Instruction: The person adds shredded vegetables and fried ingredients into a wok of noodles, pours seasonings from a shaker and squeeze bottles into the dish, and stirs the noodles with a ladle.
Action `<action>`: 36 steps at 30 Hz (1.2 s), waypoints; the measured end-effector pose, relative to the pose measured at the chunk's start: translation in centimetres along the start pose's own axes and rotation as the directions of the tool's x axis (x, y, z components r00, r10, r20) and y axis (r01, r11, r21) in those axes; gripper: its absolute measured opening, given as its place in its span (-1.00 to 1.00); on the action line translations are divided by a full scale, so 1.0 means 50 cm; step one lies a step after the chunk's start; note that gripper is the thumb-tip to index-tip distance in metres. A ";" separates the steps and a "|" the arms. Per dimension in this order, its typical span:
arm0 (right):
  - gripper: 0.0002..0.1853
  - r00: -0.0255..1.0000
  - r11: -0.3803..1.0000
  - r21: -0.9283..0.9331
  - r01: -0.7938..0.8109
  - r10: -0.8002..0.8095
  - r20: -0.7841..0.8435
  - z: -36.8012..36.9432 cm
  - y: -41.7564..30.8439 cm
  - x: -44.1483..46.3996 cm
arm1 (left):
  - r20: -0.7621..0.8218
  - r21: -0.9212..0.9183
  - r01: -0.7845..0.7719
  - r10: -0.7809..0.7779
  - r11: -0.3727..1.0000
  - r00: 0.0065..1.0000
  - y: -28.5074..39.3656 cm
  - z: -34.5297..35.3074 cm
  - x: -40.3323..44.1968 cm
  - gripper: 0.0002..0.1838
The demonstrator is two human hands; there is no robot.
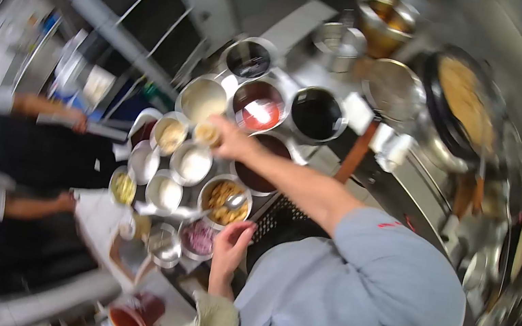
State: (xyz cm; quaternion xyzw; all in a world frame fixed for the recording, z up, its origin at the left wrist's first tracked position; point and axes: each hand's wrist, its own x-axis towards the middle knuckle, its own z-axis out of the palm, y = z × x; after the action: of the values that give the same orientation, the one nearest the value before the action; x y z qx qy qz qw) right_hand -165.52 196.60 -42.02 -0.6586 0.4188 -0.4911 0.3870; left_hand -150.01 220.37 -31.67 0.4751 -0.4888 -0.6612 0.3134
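Note:
My right hand [231,140] reaches out over the cluster of bowls. Its fingers close on the side of a small cup [206,133] of pale yellow bits, beside a larger pot of creamy white stuff [203,101]. My left hand [231,246] hovers with loosely bent fingers and holds nothing visible. It is nearest to a bowl of golden-brown pieces [223,192] with a metal spoon [235,201] in it, and to a bowl of chopped purple onion [198,238]. White bowls [195,163] of pale contents stand between them.
Pots of red sauce [261,106] and dark liquid [316,113] stand beyond my right arm. A sieve [394,88] with a wooden handle and a large pan [462,103] lie farther right. At left stands a co-worker in a dark apron [42,150]. A red-brown jug [131,319] is below.

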 end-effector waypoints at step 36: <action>-0.46 0.317 0.727 0.233 -0.646 0.532 -0.785 -1.090 -0.578 -1.084 | 0.584 0.800 -0.554 -0.089 0.230 0.807 -0.044 0.849 0.471 -0.33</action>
State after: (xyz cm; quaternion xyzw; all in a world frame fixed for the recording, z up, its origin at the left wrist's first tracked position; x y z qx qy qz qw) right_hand -222.52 251.83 -21.00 -0.1796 0.7859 -0.5317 0.2596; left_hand -197.84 215.20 -38.31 0.2841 -0.9159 -0.2719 -0.0806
